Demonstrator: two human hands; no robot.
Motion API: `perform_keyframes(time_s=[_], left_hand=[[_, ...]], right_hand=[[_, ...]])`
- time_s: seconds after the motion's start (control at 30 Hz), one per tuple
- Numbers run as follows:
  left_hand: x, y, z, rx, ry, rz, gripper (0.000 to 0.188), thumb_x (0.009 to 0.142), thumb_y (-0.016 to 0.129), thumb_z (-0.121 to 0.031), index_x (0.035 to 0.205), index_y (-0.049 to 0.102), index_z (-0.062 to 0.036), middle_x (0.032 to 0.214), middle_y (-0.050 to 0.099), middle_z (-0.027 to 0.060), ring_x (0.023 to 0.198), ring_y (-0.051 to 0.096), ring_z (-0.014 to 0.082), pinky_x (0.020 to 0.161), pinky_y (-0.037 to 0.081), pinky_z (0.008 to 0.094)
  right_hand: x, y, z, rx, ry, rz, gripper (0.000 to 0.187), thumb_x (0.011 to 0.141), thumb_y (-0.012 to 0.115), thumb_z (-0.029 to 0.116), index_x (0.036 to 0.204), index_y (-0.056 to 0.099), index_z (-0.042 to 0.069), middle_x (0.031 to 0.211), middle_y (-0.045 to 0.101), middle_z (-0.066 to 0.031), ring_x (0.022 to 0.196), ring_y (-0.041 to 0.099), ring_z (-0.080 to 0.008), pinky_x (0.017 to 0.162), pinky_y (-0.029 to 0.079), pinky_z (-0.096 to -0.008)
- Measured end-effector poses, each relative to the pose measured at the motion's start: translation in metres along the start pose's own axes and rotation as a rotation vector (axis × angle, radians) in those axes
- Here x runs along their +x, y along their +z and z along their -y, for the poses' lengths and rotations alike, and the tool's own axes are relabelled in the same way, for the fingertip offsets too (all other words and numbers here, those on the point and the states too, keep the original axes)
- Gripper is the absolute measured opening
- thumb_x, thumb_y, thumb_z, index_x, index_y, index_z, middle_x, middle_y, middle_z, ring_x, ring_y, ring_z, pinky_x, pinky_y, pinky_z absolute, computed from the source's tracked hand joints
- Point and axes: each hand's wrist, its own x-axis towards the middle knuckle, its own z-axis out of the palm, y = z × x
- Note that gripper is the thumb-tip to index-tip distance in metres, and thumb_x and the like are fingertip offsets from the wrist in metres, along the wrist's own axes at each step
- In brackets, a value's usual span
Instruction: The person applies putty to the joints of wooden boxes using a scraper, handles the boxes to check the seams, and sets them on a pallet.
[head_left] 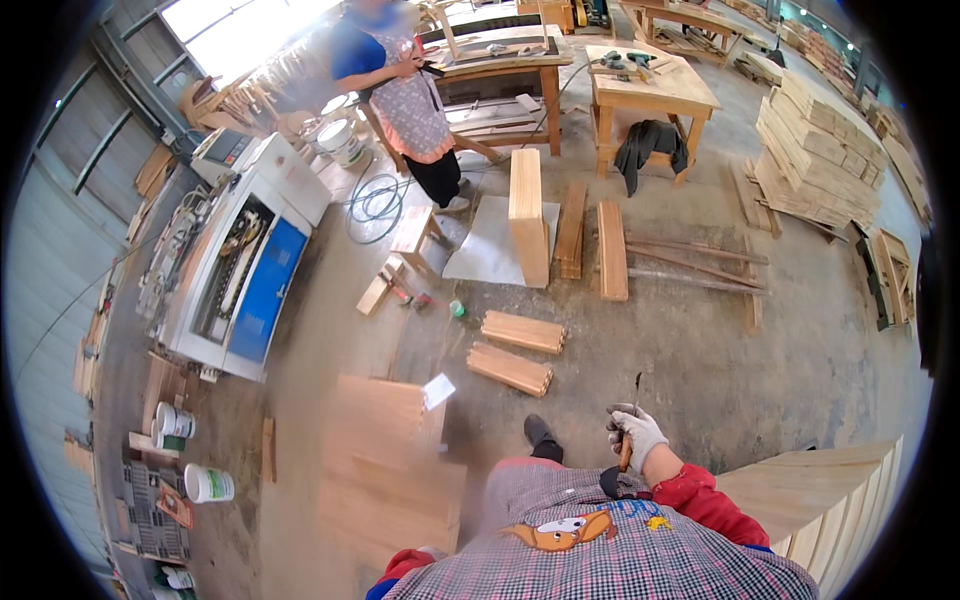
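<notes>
My right hand (pixel 638 430), in a pale work glove with dark fingertips, is closed around a slim tool (pixel 626 453) with a brown wooden handle. A thin dark tip points up past the fingers; its exact kind cannot be made out. My left hand (pixel 433 553) barely shows beside the checked apron (pixel 590 560), below a red sleeve, and its fingers are hidden. Nearest to it are pale wooden panels (pixel 385 490), partly blurred. On the far panel's corner lies a white sheet of paper (pixel 438 391).
Two bundles of wooden pieces (pixel 522 331) lie ahead on the floor, with an upright wooden panel (pixel 527 215) beyond. Stacked boards (pixel 800 490) stand at my right. At left are a white-and-blue machine (pixel 265 290) and buckets (pixel 209 484). A co-worker (pixel 410 100) stands by a workbench.
</notes>
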Motion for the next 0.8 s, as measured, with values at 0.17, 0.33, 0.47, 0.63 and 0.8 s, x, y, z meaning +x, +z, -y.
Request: perform_keyframes(time_s=[0.17, 0.33, 0.47, 0.63, 0.8], left_hand=[[0.072, -0.18, -0.135, 0.374, 0.286, -0.214, 0.03, 0.087, 0.049, -0.033, 0.1, 0.064, -0.0109, 0.104, 0.065, 0.0143, 0.096, 0.061, 0.0304, 0.075, 0.05, 0.0442], [0.083, -0.375, -0.309, -0.527, 0.64, -0.616, 0.035, 0.09, 0.053, -0.026, 0.117, 0.058, -0.0042, 0.116, 0.06, 0.0152, 0.11, 0.056, 0.0263, 0.095, 0.041, 0.0338], [0.083, -0.43, -0.377, -0.724, 0.793, -0.572, 0.033, 0.091, 0.052, -0.023, 0.116, 0.058, -0.0019, 0.112, 0.062, 0.014, 0.107, 0.057, 0.0247, 0.094, 0.042, 0.0315], [0.155, -0.384, -0.345, -0.143, 0.662, -0.621, 0.036, 0.088, 0.055, -0.032, 0.113, 0.06, -0.0065, 0.11, 0.062, 0.0163, 0.103, 0.058, 0.0319, 0.089, 0.045, 0.0382], [0.113, -0.36, -0.34, 0.744, 0.258, 0.043, 0.033, 0.089, 0.043, -0.028, 0.107, 0.065, -0.0107, 0.112, 0.062, 0.0142, 0.103, 0.059, 0.031, 0.088, 0.047, 0.0399]], right_hand=[[0.053, 0.04, 0.061, 0.042, -0.027, 0.012, 0.016, 0.086, 0.06, 0.013, 0.102, 0.058, 0.012, 0.073, 0.061, -0.0053, 0.052, 0.056, -0.0161, 0.044, 0.044, -0.0303], [0.109, 0.085, 0.103, -0.006, 0.012, -0.001, 0.015, 0.087, 0.059, 0.011, 0.102, 0.06, 0.011, 0.072, 0.061, -0.0059, 0.052, 0.056, -0.0163, 0.042, 0.045, -0.0303], [0.171, 0.103, 0.138, -0.021, 0.092, 0.076, 0.014, 0.086, 0.06, 0.011, 0.101, 0.059, 0.011, 0.072, 0.062, -0.0067, 0.052, 0.057, -0.0178, 0.043, 0.046, -0.0312], [0.261, 0.121, 0.212, -0.096, 0.157, 0.16, 0.019, 0.086, 0.061, 0.012, 0.104, 0.056, 0.011, 0.074, 0.061, -0.0067, 0.053, 0.057, -0.0184, 0.044, 0.046, -0.0322], [0.338, 0.132, 0.306, -0.079, 0.195, 0.223, 0.02, 0.085, 0.062, 0.011, 0.104, 0.056, 0.012, 0.075, 0.061, -0.0084, 0.054, 0.057, -0.0218, 0.044, 0.046, -0.0353]])
